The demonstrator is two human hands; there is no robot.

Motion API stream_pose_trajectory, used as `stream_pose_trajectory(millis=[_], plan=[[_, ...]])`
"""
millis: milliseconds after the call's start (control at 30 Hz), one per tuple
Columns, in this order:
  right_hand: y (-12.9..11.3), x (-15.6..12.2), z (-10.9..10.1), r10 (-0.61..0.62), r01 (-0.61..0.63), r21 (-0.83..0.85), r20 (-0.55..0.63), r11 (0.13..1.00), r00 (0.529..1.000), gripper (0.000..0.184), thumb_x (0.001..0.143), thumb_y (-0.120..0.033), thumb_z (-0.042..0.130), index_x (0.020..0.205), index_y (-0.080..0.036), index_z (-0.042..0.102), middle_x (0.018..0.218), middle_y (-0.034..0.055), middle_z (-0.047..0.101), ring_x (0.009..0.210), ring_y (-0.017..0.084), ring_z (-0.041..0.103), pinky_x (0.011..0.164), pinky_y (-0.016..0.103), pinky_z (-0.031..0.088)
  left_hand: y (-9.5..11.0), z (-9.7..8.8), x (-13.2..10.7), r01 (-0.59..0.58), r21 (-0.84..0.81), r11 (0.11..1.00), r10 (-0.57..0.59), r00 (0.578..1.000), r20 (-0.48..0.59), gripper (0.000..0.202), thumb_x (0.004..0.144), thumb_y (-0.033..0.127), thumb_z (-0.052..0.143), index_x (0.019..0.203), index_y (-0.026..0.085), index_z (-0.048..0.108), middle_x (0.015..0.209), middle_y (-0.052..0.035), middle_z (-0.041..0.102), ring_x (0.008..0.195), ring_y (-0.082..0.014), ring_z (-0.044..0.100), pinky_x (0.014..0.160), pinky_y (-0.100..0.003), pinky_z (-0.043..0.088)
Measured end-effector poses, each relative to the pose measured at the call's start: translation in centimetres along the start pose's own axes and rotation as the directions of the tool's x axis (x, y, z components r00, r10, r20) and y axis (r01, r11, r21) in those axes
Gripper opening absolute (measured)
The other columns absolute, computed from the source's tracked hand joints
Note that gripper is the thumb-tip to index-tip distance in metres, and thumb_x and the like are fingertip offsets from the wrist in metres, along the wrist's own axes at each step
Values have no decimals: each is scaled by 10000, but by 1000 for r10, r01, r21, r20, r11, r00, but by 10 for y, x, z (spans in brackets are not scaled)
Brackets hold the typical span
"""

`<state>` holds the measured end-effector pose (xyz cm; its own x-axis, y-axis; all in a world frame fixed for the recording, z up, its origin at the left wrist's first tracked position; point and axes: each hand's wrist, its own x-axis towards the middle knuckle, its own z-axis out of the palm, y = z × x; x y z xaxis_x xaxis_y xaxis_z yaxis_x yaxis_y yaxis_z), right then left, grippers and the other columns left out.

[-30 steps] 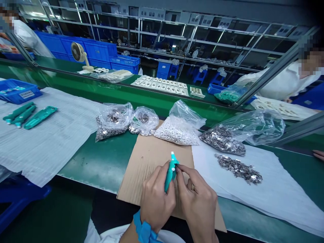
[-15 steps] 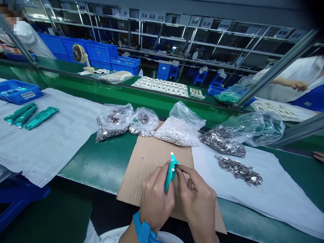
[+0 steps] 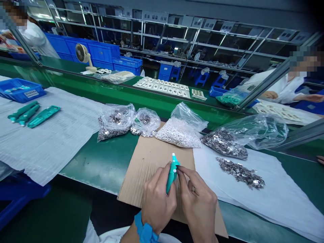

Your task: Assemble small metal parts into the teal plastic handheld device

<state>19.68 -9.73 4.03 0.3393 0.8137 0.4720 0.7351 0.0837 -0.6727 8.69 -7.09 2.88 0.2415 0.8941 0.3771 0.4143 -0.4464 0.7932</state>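
My left hand (image 3: 157, 197) is closed around a teal plastic, pen-shaped body (image 3: 172, 175) with a white tip that points up and away from me. A small white knob shows on its side. The thumb and forefinger of my right hand (image 3: 198, 199) pinch at the body's right side, just below the tip; whatever lies between those fingertips is too small and covered to make out. Both hands are above a brown cardboard sheet (image 3: 136, 172). To their right, a pile of small shiny metal pieces (image 3: 240, 172) lies on a white sheet (image 3: 275, 195).
Behind the cardboard stand clear bags of metal pieces (image 3: 113, 125) and a bag of small white parts (image 3: 178, 135). More teal bodies (image 3: 43, 116) and a blue tray (image 3: 31, 94) lie at left. Co-workers are across the line, near a fan (image 3: 83, 54).
The view has shifted slightly. My hands keep nearly the same hold, with the teal body turned a little. At right, a co-worker has leaned into view and their hands have moved.
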Motion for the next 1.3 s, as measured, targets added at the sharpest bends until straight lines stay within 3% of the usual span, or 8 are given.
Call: stream_pose_trajectory(millis=[133, 333, 467, 567, 733, 933, 1100, 1300], plan=[[4, 4, -2, 141, -145, 73, 52, 987, 989, 218, 927, -369, 579, 929, -215, 733, 854, 50, 734, 664, 171, 651, 613, 264, 497, -3, 0, 0, -1, -14, 1000, 1, 1000, 13, 462, 920, 86, 430, 1366, 170, 520, 1050, -94, 679, 907, -206, 679, 744, -285, 552], [7, 18, -11, 465, -521, 379, 235, 765, 854, 407, 745, -506, 764, 999, -194, 701, 921, 87, 733, 729, 195, 670, 608, 260, 529, -1, -4, 1, -27, -49, 998, 29, 999, 34, 470, 950, 102, 428, 1403, 208, 492, 1061, -79, 681, 920, -195, 679, 727, -265, 528], [8, 26, -20, 500, -616, 369, 367, 696, 784, 422, 693, -510, 800, 934, -165, 763, 589, 6, 611, 479, 123, 509, 529, 258, 496, 3, -7, 1, -37, -75, 996, 41, 998, 52, 453, 966, 115, 426, 1400, 226, 494, 1050, -65, 680, 914, -186, 676, 733, -257, 522], [12, 28, -23, 513, -656, 348, 421, 670, 748, 421, 651, -503, 827, 880, -154, 773, 401, -68, 389, 370, 71, 270, 373, 231, 327, 4, -9, 2, -34, -96, 995, 41, 997, 69, 449, 962, 123, 436, 1394, 231, 498, 1025, -59, 674, 891, -183, 670, 743, -259, 528], [20, 27, -18, 503, -669, 362, 455, 649, 735, 423, 656, -516, 821, 858, -150, 757, 390, -76, 338, 385, 59, 212, 349, 212, 186, 3, -9, 2, -13, -93, 996, 21, 996, 88, 445, 962, 129, 434, 1387, 242, 505, 1035, -57, 671, 902, -191, 666, 756, -270, 524], [24, 21, -9, 517, -684, 404, 453, 607, 726, 477, 685, -553, 796, 914, -140, 734, 556, -28, 531, 395, 35, 230, 345, 197, 205, 4, -8, 5, 83, -134, 988, -69, 992, 103, 399, 966, 135, 445, 1333, 245, 559, 990, -43, 677, 865, -177, 658, 722, -249, 497], [22, 17, -5, 518, -724, 407, 511, 557, 685, 555, 737, -590, 748, 996, -101, 721, 409, -100, 312, 382, 55, 214, 351, 195, 188, 7, -8, 7, 148, -174, 974, -134, 987, 87, 320, 991, 172, 435, 1246, 240, 616, 982, -36, 681, 818, -160, 632, 718, -236, 478], [21, 15, -9, 503, -742, 455, 548, 492, 669, 539, 764, -598, 730, 988, -108, 720, 420, -113, 259, 396, 49, 185, 364, 191, 175, 8, -9, 8, 162, -192, 968, -141, 983, 117, 314, 997, 172, 418, 1225, 255, 616, 925, -17, 666, 793, -163, 619, 681, -246, 445]])
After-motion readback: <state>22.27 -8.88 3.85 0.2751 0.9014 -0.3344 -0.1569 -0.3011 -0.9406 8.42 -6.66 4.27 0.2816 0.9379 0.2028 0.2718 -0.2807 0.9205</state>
